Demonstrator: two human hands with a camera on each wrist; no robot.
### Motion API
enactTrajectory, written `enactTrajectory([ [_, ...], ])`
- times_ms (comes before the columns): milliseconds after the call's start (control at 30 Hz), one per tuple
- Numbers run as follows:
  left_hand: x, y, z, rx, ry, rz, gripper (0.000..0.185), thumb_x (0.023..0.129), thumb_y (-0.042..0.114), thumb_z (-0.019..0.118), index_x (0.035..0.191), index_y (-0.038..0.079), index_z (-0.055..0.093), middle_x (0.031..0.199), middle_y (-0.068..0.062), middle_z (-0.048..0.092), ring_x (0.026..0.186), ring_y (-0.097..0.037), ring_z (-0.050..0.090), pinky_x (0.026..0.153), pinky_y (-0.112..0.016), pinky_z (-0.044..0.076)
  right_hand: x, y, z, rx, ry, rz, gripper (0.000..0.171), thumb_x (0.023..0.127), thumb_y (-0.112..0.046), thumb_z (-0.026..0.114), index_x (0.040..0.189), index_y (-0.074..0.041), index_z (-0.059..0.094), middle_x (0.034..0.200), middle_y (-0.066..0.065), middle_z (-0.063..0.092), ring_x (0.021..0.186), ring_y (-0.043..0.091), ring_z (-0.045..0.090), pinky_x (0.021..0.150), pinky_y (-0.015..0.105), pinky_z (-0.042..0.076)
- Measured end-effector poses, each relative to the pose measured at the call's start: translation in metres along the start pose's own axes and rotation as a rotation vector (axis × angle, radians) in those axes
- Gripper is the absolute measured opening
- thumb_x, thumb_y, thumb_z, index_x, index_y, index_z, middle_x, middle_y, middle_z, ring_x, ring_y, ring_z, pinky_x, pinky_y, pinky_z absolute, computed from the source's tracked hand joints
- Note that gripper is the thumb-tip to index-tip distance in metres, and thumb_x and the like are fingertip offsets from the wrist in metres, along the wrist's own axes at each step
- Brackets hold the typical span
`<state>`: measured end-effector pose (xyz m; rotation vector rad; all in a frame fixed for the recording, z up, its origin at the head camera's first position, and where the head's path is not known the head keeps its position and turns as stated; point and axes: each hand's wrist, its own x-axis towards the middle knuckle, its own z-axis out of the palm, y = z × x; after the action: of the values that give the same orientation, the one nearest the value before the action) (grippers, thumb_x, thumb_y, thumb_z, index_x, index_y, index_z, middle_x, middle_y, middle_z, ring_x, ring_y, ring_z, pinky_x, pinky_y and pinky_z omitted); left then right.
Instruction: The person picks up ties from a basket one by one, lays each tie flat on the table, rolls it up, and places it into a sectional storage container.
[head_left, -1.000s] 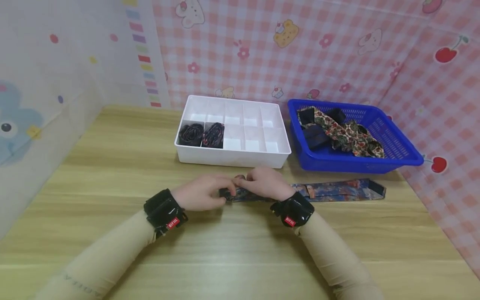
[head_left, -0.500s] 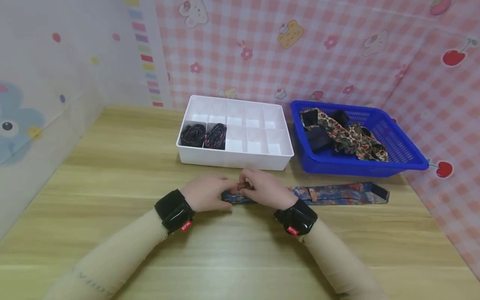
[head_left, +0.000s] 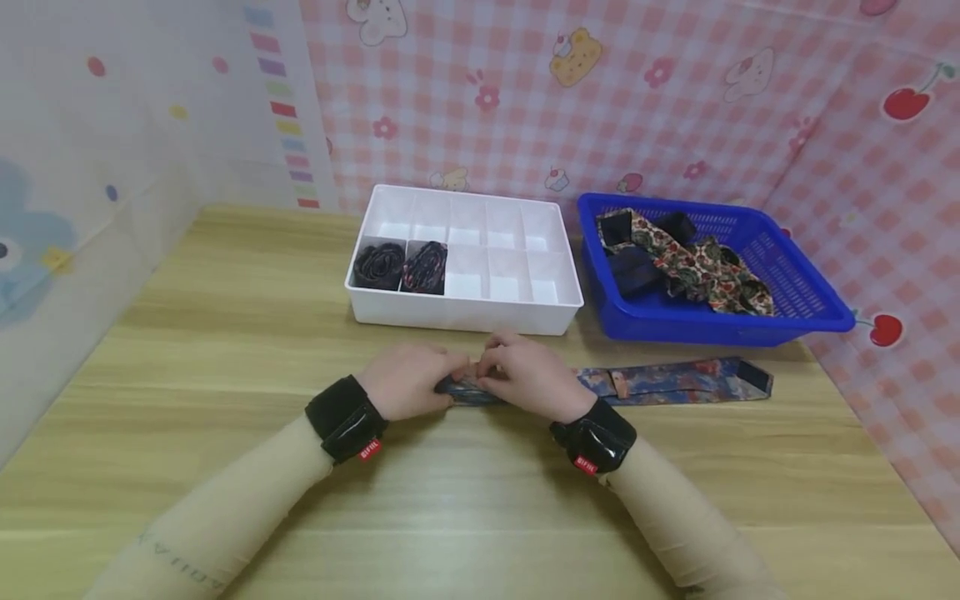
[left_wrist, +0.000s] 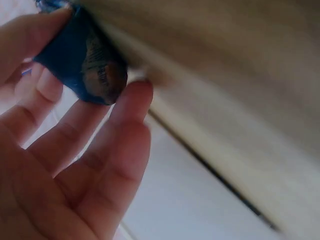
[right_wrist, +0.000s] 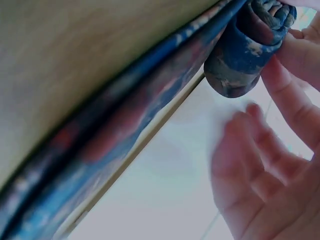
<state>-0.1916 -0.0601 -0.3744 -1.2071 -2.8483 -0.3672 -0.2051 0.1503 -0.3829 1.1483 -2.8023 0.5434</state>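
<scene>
At the centre of the head view we see the left hand (head_left: 408, 381) and right hand (head_left: 525, 375) pinching the rolled end of a blue patterned tie (head_left: 667, 379), which stretches rightward along the worktop (head_left: 225, 333), below the white divided box (head_left: 465, 312) and blue basket (head_left: 795, 292).

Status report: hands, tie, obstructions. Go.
Left hand and right hand both grip the blue tie, rolled end between them. Tail flat on table. White organizer just beyond, no contact.
</scene>
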Motion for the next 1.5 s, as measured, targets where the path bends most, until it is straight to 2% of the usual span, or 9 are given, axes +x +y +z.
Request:
enactTrajectory([
  [133,-0.002,-0.002,-0.009,-0.063,-0.009,-0.007,0.025,0.072,0.014,0.074,0.092,0.017,0.059,0.085,0.006,0.062,0.072,-0.012,0.055,0.064,-0.031,0.046,0.001,-0.005,0.002,0.013,-0.014,-0.007,0.01,0.089,-0.023,0.07,0.09,-0.015,0.075,0.081,-0.007,0.058,0.068,0.007,0.051,0.061,0.024,0.043],
  [267,-0.003,0.002,-0.018,-0.103,0.016,-0.022,0.026,0.072,0.011,0.075,0.095,0.015,0.063,0.088,0.006,0.063,0.074,-0.012,0.054,0.067,-0.029,0.045,0.003,-0.008,0.0,0.175,-0.072,0.027,0.022,0.093,-0.032,0.064,0.092,-0.013,0.074,0.077,-0.009,0.063,0.067,0.007,0.053,0.061,0.024,0.044],
  [433,-0.003,0.011,-0.023,-0.239,0.046,0.004,0.036,0.077,0.013,0.075,0.11,0.014,0.062,0.107,0.001,0.053,0.084,-0.013,0.056,0.073,-0.027,0.05,0.001,-0.005,-0.008,0.384,-0.164,0.211,0.04,0.093,-0.051,0.056,0.085,-0.015,0.07,0.067,-0.002,0.064,0.057,0.013,0.059,0.051,0.029,0.045],
  [567,0.0,0.015,-0.019,-0.451,0.056,0.073,0.038,0.079,0.006,0.068,0.115,0.009,0.057,0.113,-0.003,0.049,0.098,-0.015,0.057,0.086,-0.027,0.05,0.0,0.007,-0.012,0.422,-0.228,0.328,0.05,0.088,-0.061,0.056,0.073,-0.014,0.062,0.057,0.003,0.061,0.048,0.019,0.059,0.044,0.029,0.044],
  [633,0.001,0.016,-0.014,-0.482,0.06,0.096,0.035,0.079,0.005,0.066,0.113,0.008,0.057,0.112,-0.003,0.052,0.104,-0.016,0.057,0.091,-0.028,0.048,-0.002,0.015,-0.014,0.413,-0.268,0.365,0.049,0.086,-0.059,0.059,0.067,-0.014,0.059,0.055,0.003,0.06,0.046,0.018,0.058,0.043,0.028,0.044],
  [867,0.007,0.018,0.005,-0.222,0.02,0.115,0.026,0.08,0.022,0.075,0.101,0.012,0.063,0.105,0.0,0.059,0.092,-0.016,0.058,0.083,-0.033,0.049,-0.008,0.033,-0.024,0.292,-0.376,0.421,0.044,0.083,-0.052,0.065,0.067,-0.011,0.06,0.059,0.002,0.062,0.046,0.019,0.059,0.049,0.031,0.049],
  [1100,0.017,0.027,0.015,0.009,-0.003,0.029,0.037,0.074,0.036,0.081,0.1,0.02,0.06,0.08,0.005,0.053,0.071,-0.013,0.051,0.059,-0.032,0.044,-0.012,0.032,-0.02,0.133,-0.228,0.339,0.039,0.081,-0.045,0.074,0.094,-0.014,0.055,0.071,-0.003,0.055,0.057,0.015,0.053,0.052,0.029,0.041],
  [1300,0.018,0.022,0.019,-0.023,0.029,0.04,0.033,0.072,0.022,0.082,0.09,0.017,0.054,0.074,0.006,0.048,0.065,-0.012,0.046,0.054,-0.029,0.039,-0.011,0.016,-0.012,0.025,-0.113,0.172,0.022,0.086,-0.031,0.071,0.076,-0.017,0.057,0.066,-0.008,0.051,0.058,0.01,0.048,0.053,0.026,0.037],
  [1500,0.019,0.017,0.01,-0.092,0.015,0.032,0.031,0.071,0.008,0.076,0.085,0.015,0.049,0.075,0.004,0.047,0.065,-0.013,0.046,0.055,-0.027,0.039,-0.011,0.006,-0.009,0.052,-0.025,0.176,0.023,0.088,-0.031,0.07,0.07,-0.018,0.062,0.059,-0.011,0.052,0.052,0.006,0.046,0.049,0.024,0.037],
])
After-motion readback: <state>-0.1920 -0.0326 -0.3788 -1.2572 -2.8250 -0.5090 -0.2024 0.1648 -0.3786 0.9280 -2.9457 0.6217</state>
